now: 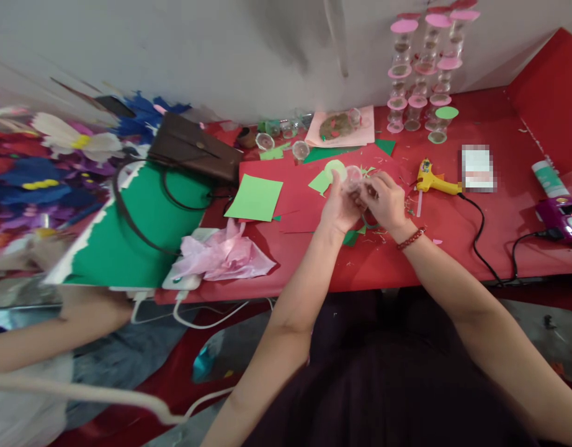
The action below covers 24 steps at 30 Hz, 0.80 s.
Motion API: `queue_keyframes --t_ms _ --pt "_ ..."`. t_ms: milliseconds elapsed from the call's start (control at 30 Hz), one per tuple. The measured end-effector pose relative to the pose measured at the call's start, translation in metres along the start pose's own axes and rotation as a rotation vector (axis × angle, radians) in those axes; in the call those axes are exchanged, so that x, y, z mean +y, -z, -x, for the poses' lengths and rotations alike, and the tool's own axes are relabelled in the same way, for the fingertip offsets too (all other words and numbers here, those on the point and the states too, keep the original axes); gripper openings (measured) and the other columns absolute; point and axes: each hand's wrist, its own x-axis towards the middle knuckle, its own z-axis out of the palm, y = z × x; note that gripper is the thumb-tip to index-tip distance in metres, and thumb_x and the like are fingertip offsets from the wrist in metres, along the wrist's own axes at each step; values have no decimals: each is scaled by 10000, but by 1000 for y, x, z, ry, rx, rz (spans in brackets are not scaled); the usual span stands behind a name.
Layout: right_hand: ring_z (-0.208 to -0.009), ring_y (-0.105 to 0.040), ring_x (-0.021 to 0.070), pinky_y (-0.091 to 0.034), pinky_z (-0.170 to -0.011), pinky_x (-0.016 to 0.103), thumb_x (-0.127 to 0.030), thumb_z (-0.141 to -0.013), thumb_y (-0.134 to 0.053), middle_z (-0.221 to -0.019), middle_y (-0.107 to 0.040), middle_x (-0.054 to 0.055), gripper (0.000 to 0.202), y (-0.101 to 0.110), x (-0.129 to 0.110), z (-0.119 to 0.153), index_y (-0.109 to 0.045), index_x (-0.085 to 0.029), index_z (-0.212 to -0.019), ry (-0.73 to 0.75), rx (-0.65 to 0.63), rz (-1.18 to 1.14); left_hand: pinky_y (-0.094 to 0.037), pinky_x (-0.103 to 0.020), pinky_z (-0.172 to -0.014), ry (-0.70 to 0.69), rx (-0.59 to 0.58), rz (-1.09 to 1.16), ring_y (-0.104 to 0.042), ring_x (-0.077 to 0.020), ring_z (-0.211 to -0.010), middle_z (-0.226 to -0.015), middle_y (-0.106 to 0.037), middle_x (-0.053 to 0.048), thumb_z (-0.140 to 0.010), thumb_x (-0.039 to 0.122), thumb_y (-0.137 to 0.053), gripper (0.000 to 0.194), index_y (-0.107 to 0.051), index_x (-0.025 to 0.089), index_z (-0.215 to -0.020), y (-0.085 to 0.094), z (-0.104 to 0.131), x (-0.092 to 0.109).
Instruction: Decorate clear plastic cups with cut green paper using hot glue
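Left hand point(342, 208) and right hand point(383, 200) meeting, fingers closing around clear plastic cup point(353, 179), above red table's point(304, 273) front edge.

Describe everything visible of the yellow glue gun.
The yellow glue gun looks like plastic, with markings too small to read. It lies on its side on the red table, right of the right hand, its grip pointing right. A black cord leaves the grip's end. A pale translucent stick sits at the body's near end. No hand touches it.
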Motion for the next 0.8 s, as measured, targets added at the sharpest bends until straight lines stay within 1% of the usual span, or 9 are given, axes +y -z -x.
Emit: queue_keyframes --t_ms 100,167,233,300,400,533,633,733,800 --pt "-750 -636 162 -514 -675 289 -318 -1061 -496 -879 -683 49 295 2 2 -2 -700 -226 -868 -67 81 -100 -576 -288 -766 26 29 61 -728 -181 -754 -741 -712 -42 -972 723 -534 578 -740 193 -1076 12 -9 3" --pt "-824 -665 176 -552 -724 311 -314 -1046 -527 -967 -695 61 235 2 2 -3 -731 -241 -953 -60 76 -145 -584 -300 -798 39 32 85 -758 -202 -828 -801 -751 -60 -967 721 -547 594 -744 194 -1155 17 -13 4" --pt "-911 -684 190 -581 -784 337 -294 -1007 -589 -1091 -698 70 182 2 3 -3 -750 -262 -1086 -28 36 -170 -585 -300 -811 44 25 94 -770 -206 -861 -847 -778 -67 -979 693 -554 569 -749 196 -1179 19 -15 4" --pt "-944 -686 197 -588 -817 355 -272 -979 -626 -1121 -695 66 187 1 4 -2 -761 -277 -1109 10 -20 -165 -585 -295 -809 46 19 91 -774 -198 -852 -860 -793 -64 -990 661 -566 539 -755 195 -1182 19 -15 4" --pt "-926 -672 198 -572 -799 352 -248 -995 -602 -1068 -705 61 174 3 6 -1 -774 -267 -1006 87 -83 -124 -581 -276 -767 43 28 72 -766 -173 -777 -832 -795 -54 -993 638 -581 510 -765 188 -1148 17 -14 2" --pt "-880 -635 193 -525 -740 334 -229 -1039 -515 -1014 -715 60 262 5 7 -2 -743 -237 -909 194 -128 -5 -553 -236 -652 19 27 64 -730 -129 -652 -764 -775 -21 -1001 593 -604 427 -759 195 -1013 14 -12 0" --pt "-868 -614 198 -501 -760 350 -191 -1050 -468 -1000 -722 59 294 6 6 -3 -712 -222 -889 271 -180 102 -521 -219 -577 15 24 49 -682 -108 -561 -682 -735 1 -1016 567 -593 414 -730 189 -916 13 -12 -1" --pt "-860 -604 210 -485 -823 389 -168 -1057 -433 -997 -720 69 315 4 4 -4 -702 -212 -900 324 -224 178 -497 -222 -549 13 24 31 -648 -109 -518 -641 -710 11 -995 558 -635 381 -723 195 -922 15 -14 -2" --pt "-850 -599 215 -477 -853 410 -171 -1060 -426 -993 -718 76 322 2 4 -4 -702 -207 -899 323 -247 190 -500 -231 -566 3 28 22 -646 -114 -524 -652 -714 11 -982 546 -660 354 -730 199 -970 16 -15 -2"
